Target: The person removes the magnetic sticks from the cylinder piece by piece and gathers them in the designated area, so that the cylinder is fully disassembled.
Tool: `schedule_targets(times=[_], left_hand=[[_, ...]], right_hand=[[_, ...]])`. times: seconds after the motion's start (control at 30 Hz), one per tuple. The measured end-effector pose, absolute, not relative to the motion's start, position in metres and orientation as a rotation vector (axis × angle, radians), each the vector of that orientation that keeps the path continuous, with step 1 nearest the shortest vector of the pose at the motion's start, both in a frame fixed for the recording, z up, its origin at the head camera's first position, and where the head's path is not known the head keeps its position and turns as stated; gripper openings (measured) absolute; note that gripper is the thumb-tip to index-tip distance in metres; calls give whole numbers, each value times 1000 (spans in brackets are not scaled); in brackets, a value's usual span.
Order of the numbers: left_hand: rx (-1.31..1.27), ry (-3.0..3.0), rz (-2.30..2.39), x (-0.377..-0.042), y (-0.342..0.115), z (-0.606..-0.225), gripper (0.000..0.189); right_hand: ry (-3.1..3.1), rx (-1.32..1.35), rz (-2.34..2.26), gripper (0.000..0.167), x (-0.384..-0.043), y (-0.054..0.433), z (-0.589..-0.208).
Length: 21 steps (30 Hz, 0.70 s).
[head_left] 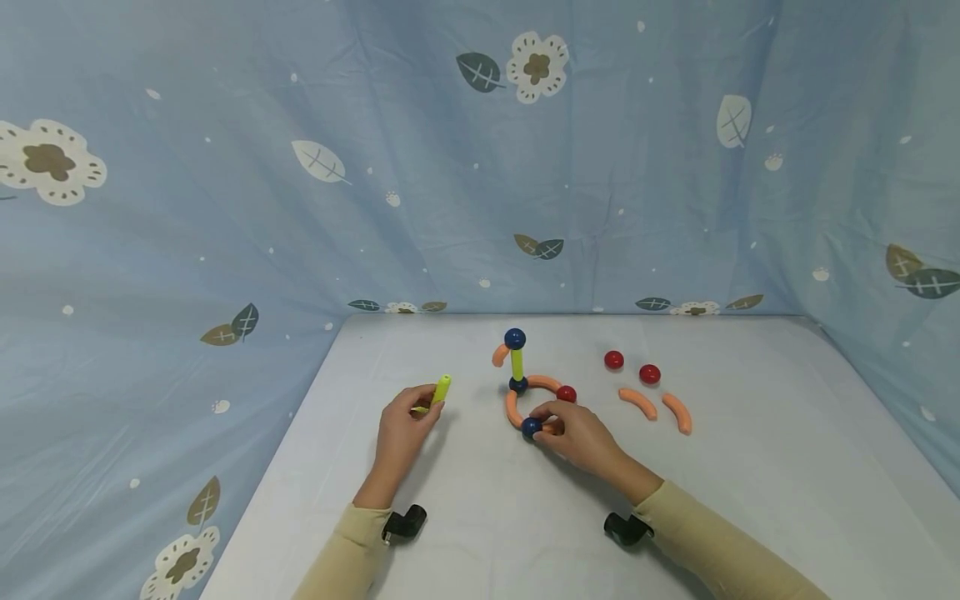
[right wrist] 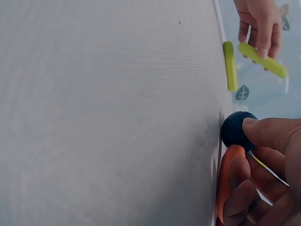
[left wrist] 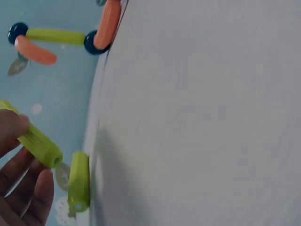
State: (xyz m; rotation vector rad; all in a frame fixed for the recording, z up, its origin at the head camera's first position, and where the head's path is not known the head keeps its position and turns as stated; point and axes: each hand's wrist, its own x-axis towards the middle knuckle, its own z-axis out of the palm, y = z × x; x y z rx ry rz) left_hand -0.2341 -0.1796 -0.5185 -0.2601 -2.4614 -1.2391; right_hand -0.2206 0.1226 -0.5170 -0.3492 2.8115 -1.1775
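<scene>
My left hand (head_left: 403, 425) pinches a yellow-green straight rod (head_left: 441, 388) between thumb and fingers, above the table. A second yellow-green rod (left wrist: 79, 181) lies on the table beside that hand. Thumb and fingers of my right hand (head_left: 581, 435) grip a dark blue ball (head_left: 531, 427) at the near side of a ring. Orange curved rods (head_left: 543, 382), a red ball (head_left: 566, 393) and another blue ball (head_left: 518, 384) form the ring, partly hidden by the right hand. From that far blue ball rises a yellow-green rod (head_left: 517, 365), topped by a blue ball (head_left: 514, 338) with an orange curved rod (head_left: 500, 355) hanging from it.
Right of the ring, two red balls (head_left: 650, 374) and two loose orange curved rods (head_left: 677, 414) lie on the white table (head_left: 750, 500). A blue patterned curtain (head_left: 420, 208) stands behind the table and along its sides.
</scene>
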Motion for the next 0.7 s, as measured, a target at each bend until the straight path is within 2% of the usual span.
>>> schedule_targets(times=[0.33,0.7], left_hand=[[-87,-2544,-1126,-242,-211,-522,38],[54,-2669,-1000,-250,-233,-525,31]], right_hand=[[2811,-342,-1177,31,-220,123,-517],[2812,-341,-1181,31,-220,123,-518]])
